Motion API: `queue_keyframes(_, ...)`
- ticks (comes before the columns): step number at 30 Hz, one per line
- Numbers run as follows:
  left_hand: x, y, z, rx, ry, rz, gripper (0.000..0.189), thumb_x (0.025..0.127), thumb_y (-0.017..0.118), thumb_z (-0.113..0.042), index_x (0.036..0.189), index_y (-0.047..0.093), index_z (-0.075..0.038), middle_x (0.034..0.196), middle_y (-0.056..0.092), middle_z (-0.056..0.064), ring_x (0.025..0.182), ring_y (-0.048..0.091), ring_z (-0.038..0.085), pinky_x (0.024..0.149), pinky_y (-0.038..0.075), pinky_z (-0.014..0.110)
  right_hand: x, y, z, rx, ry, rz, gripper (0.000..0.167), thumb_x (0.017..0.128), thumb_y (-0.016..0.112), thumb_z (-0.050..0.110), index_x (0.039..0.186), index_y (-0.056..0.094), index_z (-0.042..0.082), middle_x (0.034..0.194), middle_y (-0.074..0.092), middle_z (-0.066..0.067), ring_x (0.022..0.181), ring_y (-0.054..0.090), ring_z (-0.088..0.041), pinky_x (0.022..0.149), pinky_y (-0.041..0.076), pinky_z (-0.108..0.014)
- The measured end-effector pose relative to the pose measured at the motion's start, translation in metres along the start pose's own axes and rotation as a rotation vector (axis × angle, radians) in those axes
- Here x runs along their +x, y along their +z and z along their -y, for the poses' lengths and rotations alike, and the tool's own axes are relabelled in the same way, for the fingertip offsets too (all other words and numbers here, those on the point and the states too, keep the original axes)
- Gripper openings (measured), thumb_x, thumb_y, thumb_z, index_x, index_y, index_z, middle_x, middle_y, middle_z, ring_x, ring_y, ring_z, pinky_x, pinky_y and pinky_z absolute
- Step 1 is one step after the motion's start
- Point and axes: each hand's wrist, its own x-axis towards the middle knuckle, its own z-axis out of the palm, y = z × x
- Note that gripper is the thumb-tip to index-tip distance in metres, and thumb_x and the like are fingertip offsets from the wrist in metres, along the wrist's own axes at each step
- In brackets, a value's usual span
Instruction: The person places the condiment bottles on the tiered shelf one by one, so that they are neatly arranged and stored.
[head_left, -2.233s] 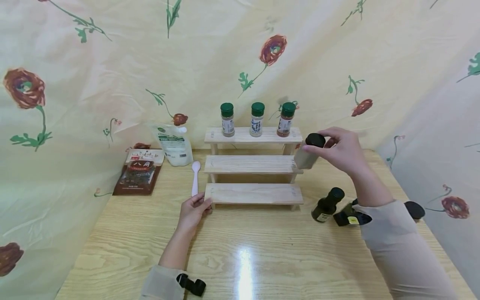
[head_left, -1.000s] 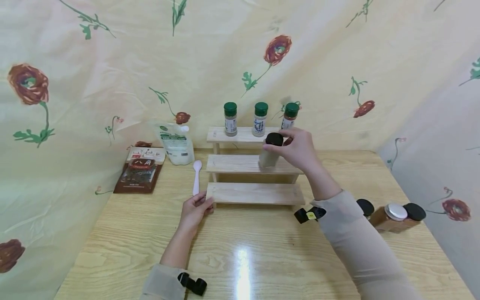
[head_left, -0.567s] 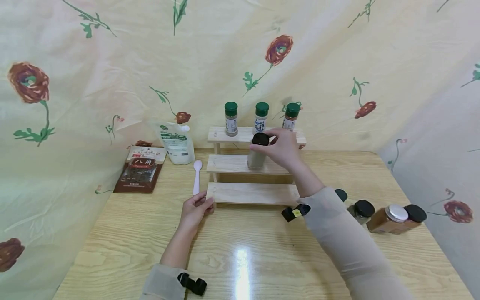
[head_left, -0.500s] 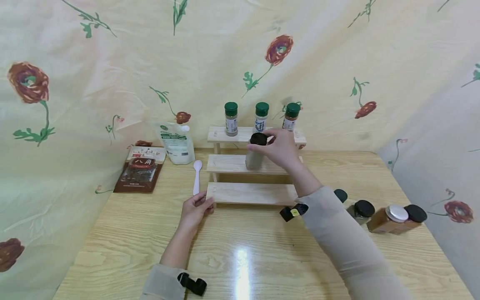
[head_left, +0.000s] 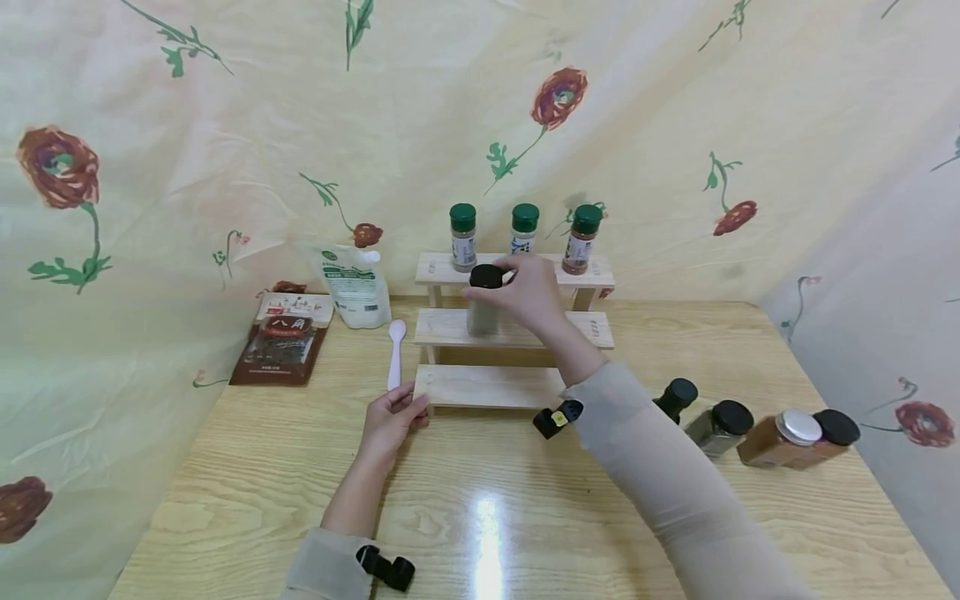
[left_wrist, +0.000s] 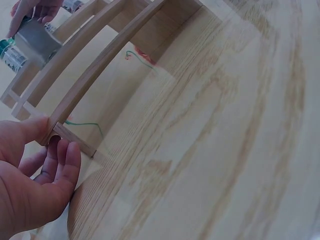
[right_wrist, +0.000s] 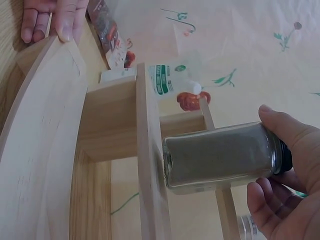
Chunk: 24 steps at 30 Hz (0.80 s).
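Toward the far side of the table (head_left: pixel 247 500) stands a three-step wooden rack (head_left: pixel 487 386). My left hand (head_left: pixel 390 417) pinches its near left corner; the left wrist view shows fingertips curled below the shelf, which the head view hides. My right hand (head_left: pixel 532 292), thumb and fingers clamped on the lid end, holds a black-lidded jar (right_wrist: pixel 220 157) at the left of the middle shelf. The right wrist view bares its glass side and greyish powder; I cannot tell whether its base touches wood. Three green-capped bottles (head_left: pixel 462 248) stand on the far shelf, and a spoon (head_left: pixel 395 354) lies just left of the rack.
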Motion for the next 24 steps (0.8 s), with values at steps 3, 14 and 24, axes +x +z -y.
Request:
queue_keyframes(3,0.000,0.000,0.000,-0.002,0.002,0.006,0.044,0.094,0.070,0.000,0.134,0.055,0.012,0.096,0.064,0.008,0.075,0.067,0.012,0.070,0.062,0.022,0.004,0.006,0.005,-0.008,-0.007,-0.011,0.058,0.070,0.093,0.043,0.109,0.077,0.004,0.110,0.073,-0.010,0.099,0.062,-0.030,0.079,0.052,-0.034)
queue_keyframes(14,-0.001,0.002,0.001,-0.013,0.021,0.001,0.039,0.094,0.069,0.002,0.130,0.058,0.013,0.092,0.066,0.006,0.073,0.067,0.013,0.068,0.062,0.022,0.006,0.028,0.017,-0.096,-0.012,-0.019,0.063,0.072,0.091,0.047,0.111,0.075,0.001,0.113,0.071,-0.011,0.108,0.060,-0.026,0.093,0.050,-0.041)
queue_keyframes(24,-0.001,0.000,0.001,0.005,0.010,-0.002,0.041,0.094,0.070,0.000,0.131,0.059,0.011,0.094,0.066,0.007,0.075,0.067,0.013,0.070,0.062,0.022,0.001,0.030,0.005,-0.029,-0.087,0.006,0.056,0.077,0.090,0.041,0.116,0.073,0.004,0.114,0.070,-0.009,0.106,0.060,-0.023,0.085,0.056,-0.038)
